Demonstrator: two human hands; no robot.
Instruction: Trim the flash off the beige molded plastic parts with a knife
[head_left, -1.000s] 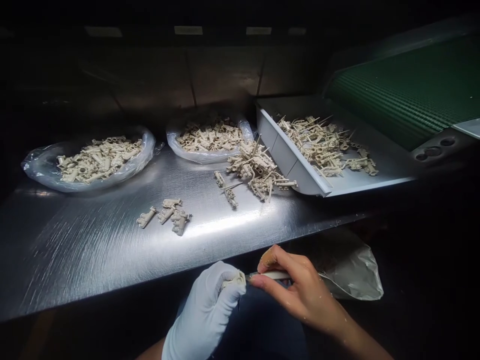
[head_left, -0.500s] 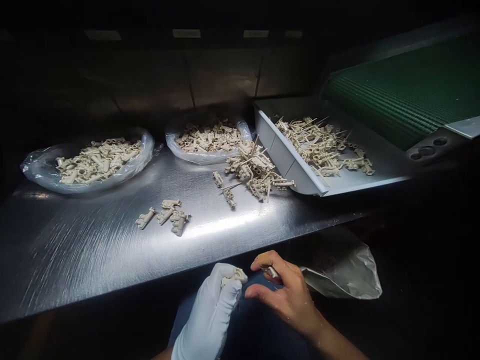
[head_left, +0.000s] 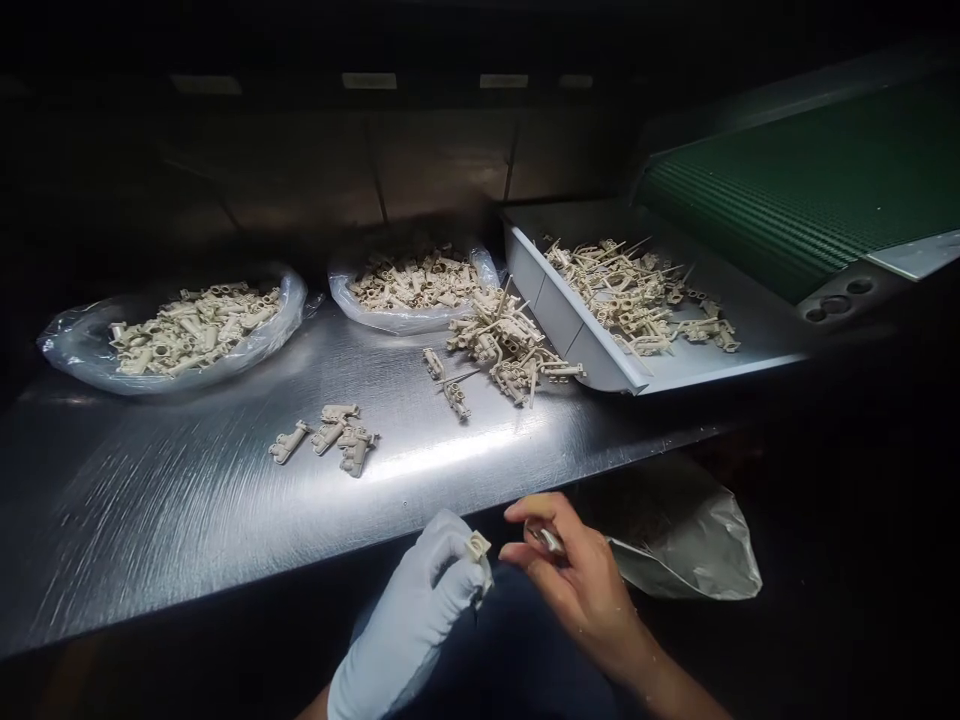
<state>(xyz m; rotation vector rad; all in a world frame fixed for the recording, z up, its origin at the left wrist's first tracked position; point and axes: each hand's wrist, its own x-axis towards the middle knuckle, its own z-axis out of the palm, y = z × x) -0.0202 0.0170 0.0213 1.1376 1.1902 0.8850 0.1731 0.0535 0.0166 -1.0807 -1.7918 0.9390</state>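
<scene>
My left hand [head_left: 420, 610], in a white glove, pinches a small beige plastic part [head_left: 479, 547] between thumb and fingers, below the table's front edge. Just to its right is my bare right hand [head_left: 574, 570], its thumb and index finger apart and a tan wrap on the index finger. Against its palm it holds a small metal tool [head_left: 550, 541], mostly hidden by the curled fingers. A few loose beige parts [head_left: 358, 450] lie on the metal table [head_left: 225, 500], and a heap of parts with thin stems [head_left: 510, 345] sits further back.
Two clear plastic bags full of beige parts stand at the back, one at the left [head_left: 97, 365] and one mid-table [head_left: 397, 320]. A grey tray [head_left: 577, 320] holds more stemmed parts below a green conveyor belt [head_left: 810, 190]. A plastic bag [head_left: 712, 550] hangs under the table's right side.
My left hand has turned the part so that its end faces up more. The right thumb has come nearer to the index finger. The camera view has shifted slightly.
</scene>
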